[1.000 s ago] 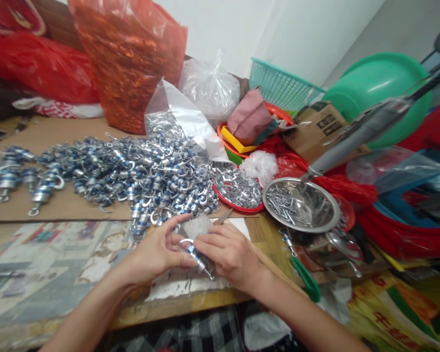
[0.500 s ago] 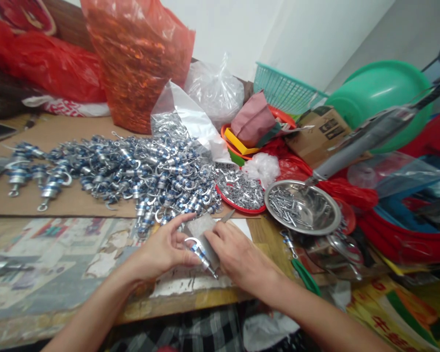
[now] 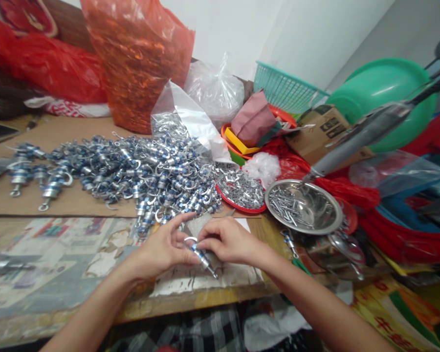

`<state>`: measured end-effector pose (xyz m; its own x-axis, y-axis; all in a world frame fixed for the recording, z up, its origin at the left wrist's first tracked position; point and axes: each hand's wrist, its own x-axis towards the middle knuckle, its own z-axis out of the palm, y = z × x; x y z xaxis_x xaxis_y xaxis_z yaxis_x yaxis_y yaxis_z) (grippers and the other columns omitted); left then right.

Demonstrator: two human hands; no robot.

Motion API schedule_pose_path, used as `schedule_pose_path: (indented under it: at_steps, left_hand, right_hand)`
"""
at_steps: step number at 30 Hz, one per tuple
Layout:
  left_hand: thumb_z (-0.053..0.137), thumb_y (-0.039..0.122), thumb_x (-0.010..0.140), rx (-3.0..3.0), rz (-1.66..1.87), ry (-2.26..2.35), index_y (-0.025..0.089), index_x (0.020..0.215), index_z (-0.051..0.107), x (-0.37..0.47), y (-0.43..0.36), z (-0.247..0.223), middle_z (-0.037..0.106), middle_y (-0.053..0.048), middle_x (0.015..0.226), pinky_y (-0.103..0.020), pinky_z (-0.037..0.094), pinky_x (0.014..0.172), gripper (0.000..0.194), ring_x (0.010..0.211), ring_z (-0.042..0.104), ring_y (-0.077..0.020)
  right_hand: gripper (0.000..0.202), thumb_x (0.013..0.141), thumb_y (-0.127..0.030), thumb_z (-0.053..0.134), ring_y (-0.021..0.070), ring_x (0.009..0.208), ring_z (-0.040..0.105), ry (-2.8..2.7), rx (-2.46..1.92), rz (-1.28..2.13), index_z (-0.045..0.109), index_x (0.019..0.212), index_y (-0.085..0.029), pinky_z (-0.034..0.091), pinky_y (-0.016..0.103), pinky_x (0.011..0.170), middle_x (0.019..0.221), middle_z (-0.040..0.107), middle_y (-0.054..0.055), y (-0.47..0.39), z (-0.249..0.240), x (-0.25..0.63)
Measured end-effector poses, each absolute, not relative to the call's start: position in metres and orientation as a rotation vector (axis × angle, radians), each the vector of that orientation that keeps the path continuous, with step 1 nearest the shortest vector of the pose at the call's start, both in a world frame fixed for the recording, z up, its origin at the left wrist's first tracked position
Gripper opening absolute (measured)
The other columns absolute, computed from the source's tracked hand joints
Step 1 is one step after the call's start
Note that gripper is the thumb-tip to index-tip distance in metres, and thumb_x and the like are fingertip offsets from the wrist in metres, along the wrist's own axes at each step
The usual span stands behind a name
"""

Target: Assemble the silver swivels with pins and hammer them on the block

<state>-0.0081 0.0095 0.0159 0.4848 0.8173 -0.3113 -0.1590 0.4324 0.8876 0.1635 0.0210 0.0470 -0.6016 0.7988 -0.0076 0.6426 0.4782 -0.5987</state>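
Note:
My left hand (image 3: 165,247) is closed around a small metal hook fitting (image 3: 204,261) with blue bands, its curved hook up and its narrow end pointing down to the right. The fingers of my right hand (image 3: 229,239) are pinched together at the hook end; whatever sits between the fingertips is hidden. Beneath both hands a grey metal block (image 3: 199,224) shows in part on the worktable (image 3: 238,292). Just beyond them lies a large heap of similar hook fittings (image 3: 132,166).
At the right, a red tray (image 3: 238,193) holds small metal clips, and a steel bowl (image 3: 315,210) holds pins. A grey-handled tool (image 3: 359,142) reaches over the bowl. An orange bag (image 3: 139,63) and a clear bag (image 3: 216,90) stand behind. One fitting (image 3: 289,243) lies below the bowl.
My right hand has moved up and left, from beside the metal block to the hook end of the fitting. My left hand keeps its hold in the same place.

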Motion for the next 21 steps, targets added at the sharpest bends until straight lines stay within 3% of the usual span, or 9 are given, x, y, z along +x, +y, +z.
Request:
schedule_pose_path:
  at_steps: [8, 12, 15, 18, 21]
  left_hand:
    - [0.076, 0.01, 0.049, 0.953, 0.697, 0.88, 0.015, 0.127, 0.028, -0.009, 0.008, 0.017, 0.065, 0.003, 0.065, -0.031, 0.047, 0.061, 0.091, 0.062, 0.062, -0.0171]
    - [0.076, 0.01, 0.049, 0.933, 0.707, 0.881, 0.016, 0.127, 0.028, -0.009, 0.008, 0.017, 0.064, 0.004, 0.064, -0.029, 0.047, 0.059, 0.092, 0.06, 0.061, -0.0152]
    - [0.076, 0.01, 0.049, 0.926, 0.698, 0.879, 0.016, 0.128, 0.027, -0.008, 0.009, 0.018, 0.064, 0.002, 0.067, -0.029, 0.047, 0.059, 0.093, 0.061, 0.061, -0.0162]
    - [0.076, 0.01, 0.049, 0.937, 0.684, 0.882, 0.016, 0.129, 0.026, -0.008, 0.01, 0.019, 0.065, 0.001, 0.068, -0.03, 0.047, 0.06, 0.094, 0.063, 0.062, -0.0174]
    - [0.076, 0.01, 0.049, 0.951, 0.669, 0.894, 0.017, 0.129, 0.026, -0.007, 0.011, 0.02, 0.066, 0.0, 0.07, -0.031, 0.047, 0.062, 0.094, 0.065, 0.063, -0.0187]
  right_hand:
    - [0.01, 0.068, -0.01, 0.065, 0.0113, 0.058, 0.055, -2.245, -1.197, 0.667, 0.071, 0.07, -0.017, 0.039, 0.021, 0.055, 0.059, 0.062, 0.0, 0.014, 0.031, 0.154]
    - [0.011, 0.077, -0.015, 0.058, 0.0132, 0.072, 0.058, -1.992, -1.172, 0.589, 0.069, 0.077, -0.018, 0.044, 0.024, 0.066, 0.074, 0.063, 0.002, 0.006, 0.028, 0.172]
    - [0.015, 0.081, -0.022, 0.053, 0.0163, 0.082, 0.057, -1.835, -1.432, 0.411, 0.063, 0.092, -0.019, 0.044, 0.028, 0.071, 0.089, 0.061, 0.005, -0.001, 0.019, 0.207]
    - [0.03, 0.078, -0.029, 0.056, 0.0208, 0.087, 0.056, -2.036, -1.734, 0.42, 0.056, 0.106, -0.019, 0.044, 0.032, 0.073, 0.097, 0.058, 0.008, -0.009, 0.003, 0.242]
    - [0.025, 0.079, -0.029, 0.053, 0.0217, 0.085, 0.057, -2.105, -1.844, 0.508, 0.057, 0.101, -0.018, 0.044, 0.034, 0.074, 0.092, 0.06, 0.007, -0.015, -0.008, 0.259]
